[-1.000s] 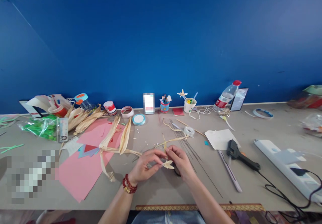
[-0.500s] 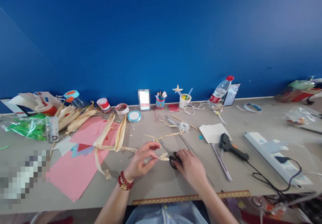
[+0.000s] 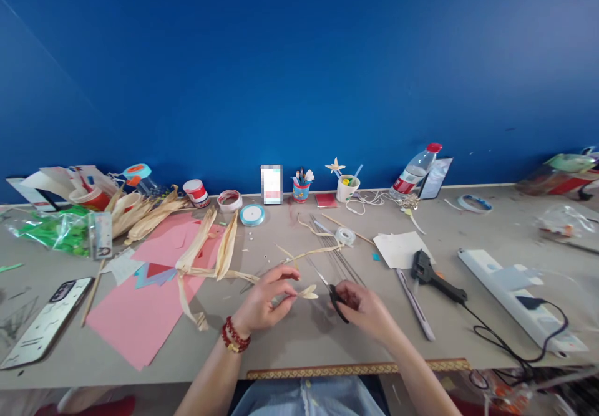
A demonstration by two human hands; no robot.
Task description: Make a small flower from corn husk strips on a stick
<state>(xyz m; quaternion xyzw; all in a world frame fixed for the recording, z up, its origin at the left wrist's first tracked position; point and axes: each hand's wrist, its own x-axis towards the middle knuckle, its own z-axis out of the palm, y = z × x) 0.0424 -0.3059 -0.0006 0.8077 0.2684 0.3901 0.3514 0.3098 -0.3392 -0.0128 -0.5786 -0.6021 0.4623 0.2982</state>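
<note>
Between the fingertips of my left hand [image 3: 274, 297], which wears a red bead bracelet, a small pale husk piece [image 3: 308, 292] is pinched, its petal-like tips pointing right. Black-handled scissors [image 3: 337, 304] are in my right hand [image 3: 365, 309], with the blades pointing up and left, just beyond the husk piece and apart from it. Thin wires [image 3: 344, 260] lie on the table behind the scissors. Dried husk strips [image 3: 224, 274] lie left of my left hand, partly over pink paper [image 3: 135, 322].
A glue gun [image 3: 435, 279], a light purple stick-like tool [image 3: 415, 304] and a white power strip [image 3: 519, 300] lie to the right. Toward the wall stand a pen cup [image 3: 301, 189], a white cup [image 3: 347, 188] and a bottle [image 3: 414, 173]. A phone [image 3: 47, 322] is at far left.
My right hand has lifted the scissors off the table and turned them, with the blades now pointing up-left. My left hand keeps its pinch on the husk piece. The view has shifted slightly.
</note>
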